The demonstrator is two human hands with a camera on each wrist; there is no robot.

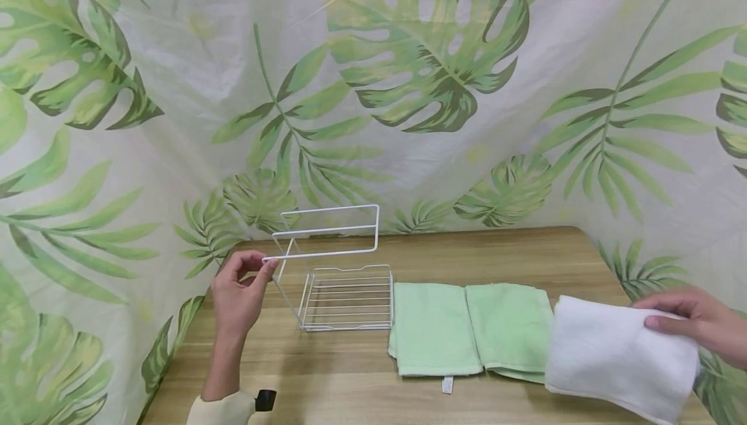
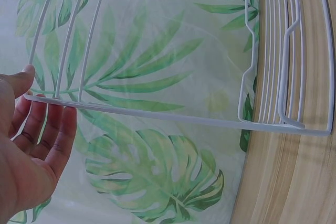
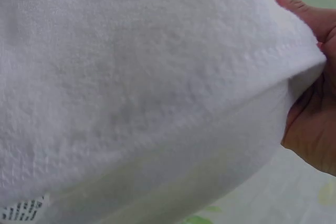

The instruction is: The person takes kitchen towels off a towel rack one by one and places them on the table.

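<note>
My left hand (image 1: 240,292) pinches the upper front corner of a white wire rack (image 1: 327,255) between thumb and fingers; the left wrist view shows the fingertips under the wire frame (image 2: 157,115). The rack's slatted base (image 1: 350,298) is low over the wooden table. At the right, my right hand (image 1: 697,321) grips a folded white towel (image 1: 618,353) by its far right edge, thumb on top. That towel overlaps the right side of a folded green towel (image 1: 508,327). Beside it, against the rack's base, lies another folded green towel (image 1: 438,327) with a small tag at its front edge.
The wooden table (image 1: 344,386) has rounded back corners. Behind and around it hangs a leaf-printed curtain (image 1: 408,152). A black band piece (image 1: 265,400) sits by the left sleeve cuff.
</note>
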